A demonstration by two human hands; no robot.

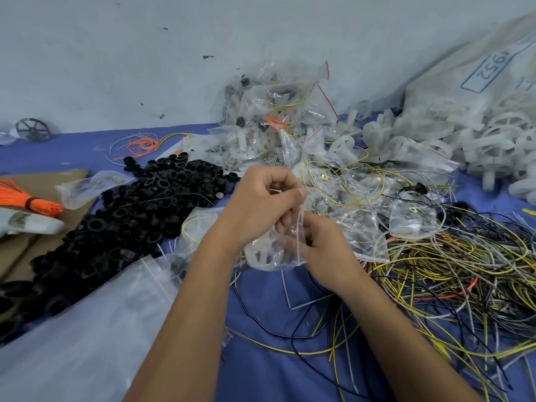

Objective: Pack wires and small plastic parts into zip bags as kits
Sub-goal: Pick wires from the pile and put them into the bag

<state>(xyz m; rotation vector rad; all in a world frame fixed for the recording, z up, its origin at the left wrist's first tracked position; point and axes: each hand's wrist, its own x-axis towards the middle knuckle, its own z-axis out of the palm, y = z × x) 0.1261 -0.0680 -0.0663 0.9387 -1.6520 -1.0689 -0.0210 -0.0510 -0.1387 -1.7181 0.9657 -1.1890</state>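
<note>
Head view. Zip bag (278,245) held up between both hands over the blue table cover (261,329), near centre. Upper edge of the bag is pinched by the left hand (261,204), fingers curled, thumb pressed against forefinger. Lower side is gripped by the right hand (322,248), fingers curled round the plastic. White plastic part (264,253) is seen through the bag, low inside it; its exact shape cannot be told.

Black plastic rings (139,210) are heaped to the left of the hands. Tangle of loose wires (452,280), yellow, black, grey and some orange, is spread to the right, near the right forearm. Pile of filled bags (278,120) is stacked behind the hands against the wall. White plastic wheels (478,140) are heaped at far right, beside a large sack (475,76) marked with digits. Orange wire bundle (26,198) lies on cardboard (40,181) at left edge. Stack of empty bags (87,329) lies under the left forearm.
</note>
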